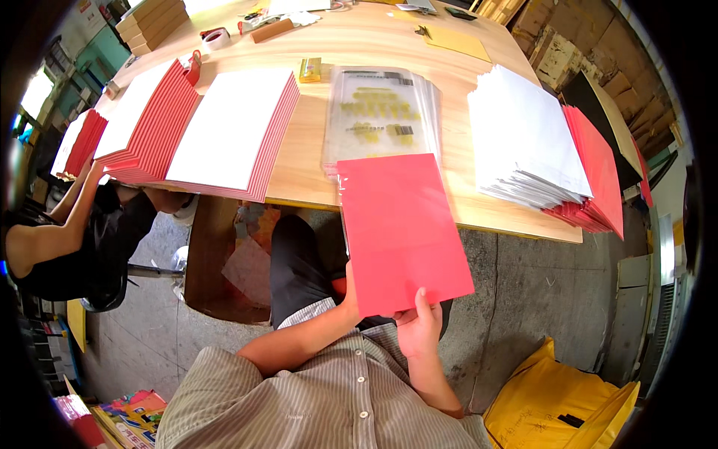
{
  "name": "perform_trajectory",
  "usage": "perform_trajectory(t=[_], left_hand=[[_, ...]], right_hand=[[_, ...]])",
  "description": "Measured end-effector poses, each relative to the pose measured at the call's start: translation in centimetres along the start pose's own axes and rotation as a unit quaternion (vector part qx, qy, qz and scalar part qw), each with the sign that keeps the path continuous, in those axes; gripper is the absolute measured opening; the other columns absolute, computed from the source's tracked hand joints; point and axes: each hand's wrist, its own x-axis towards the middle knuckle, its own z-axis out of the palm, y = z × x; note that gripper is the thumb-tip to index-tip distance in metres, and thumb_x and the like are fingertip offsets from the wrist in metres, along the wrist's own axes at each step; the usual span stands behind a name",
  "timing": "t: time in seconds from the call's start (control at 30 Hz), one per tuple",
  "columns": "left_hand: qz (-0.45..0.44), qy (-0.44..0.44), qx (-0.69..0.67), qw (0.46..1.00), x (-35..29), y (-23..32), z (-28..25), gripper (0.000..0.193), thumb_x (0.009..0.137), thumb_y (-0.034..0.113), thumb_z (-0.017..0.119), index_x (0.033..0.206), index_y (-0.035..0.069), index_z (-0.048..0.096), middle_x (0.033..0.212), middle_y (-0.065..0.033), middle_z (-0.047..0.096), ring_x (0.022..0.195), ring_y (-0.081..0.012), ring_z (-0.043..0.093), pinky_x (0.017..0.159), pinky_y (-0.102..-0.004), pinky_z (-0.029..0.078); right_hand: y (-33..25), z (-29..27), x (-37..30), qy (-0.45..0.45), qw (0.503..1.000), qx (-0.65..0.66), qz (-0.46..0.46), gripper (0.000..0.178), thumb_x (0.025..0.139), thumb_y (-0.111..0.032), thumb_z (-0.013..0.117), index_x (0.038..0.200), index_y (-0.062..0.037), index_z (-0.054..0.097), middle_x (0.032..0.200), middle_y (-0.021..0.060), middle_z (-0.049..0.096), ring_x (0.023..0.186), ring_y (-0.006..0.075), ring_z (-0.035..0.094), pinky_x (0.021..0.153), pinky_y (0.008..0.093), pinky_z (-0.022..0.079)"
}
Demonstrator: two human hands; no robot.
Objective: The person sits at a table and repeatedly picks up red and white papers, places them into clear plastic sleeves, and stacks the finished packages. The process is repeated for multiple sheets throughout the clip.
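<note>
A flat red cardboard sheet (404, 232) is held tilted in front of me, its far end over the near edge of a stack of clear printed plastic bags (381, 112). My right hand (417, 325) grips its near edge, thumb on top and fingers beneath. My left hand (351, 295) is at the sheet's lower left edge; its fingers are hidden behind the sheet. Shiny clear plastic shows along the sheet's upper left edge, but I cannot tell how it lies against the sheet.
Red-and-white stacks (235, 135) stand on the wooden table (307, 161) at left. White sheets (523, 142) and red sheets (598, 168) are piled at right. A cardboard box (209, 280) and a yellow bag (561, 400) are on the floor. Another person's arm (63, 224) is at far left.
</note>
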Motion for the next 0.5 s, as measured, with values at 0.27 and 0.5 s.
perform_trajectory(t=[0.27,0.5], left_hand=[[0.044,0.002,0.085,0.995,-0.5,-1.6,-1.3,0.015,0.094,0.003,0.061,0.105,-0.005,0.067,0.093,-0.0120,0.073,0.078,-0.0190,0.072,0.066,-0.0302,0.061],[0.110,-0.006,0.280,0.954,-1.4,-0.1,-0.4,0.014,0.091,-0.003,0.057,0.098,-0.004,0.069,0.088,-0.0102,0.074,0.077,-0.0175,0.070,0.065,-0.0307,0.055]], right_hand=[[-0.1,-0.6,-0.5,0.041,0.998,-0.044,0.004,0.021,0.102,-0.008,0.054,0.121,0.0004,0.057,0.104,0.0127,0.069,0.089,0.0250,0.072,0.076,0.0446,0.064],[-0.4,1.4,1.5,0.022,1.000,-0.019,-0.009,0.023,0.102,-0.007,0.055,0.124,-0.0001,0.058,0.108,0.0126,0.069,0.091,0.0253,0.072,0.083,0.0460,0.064]])
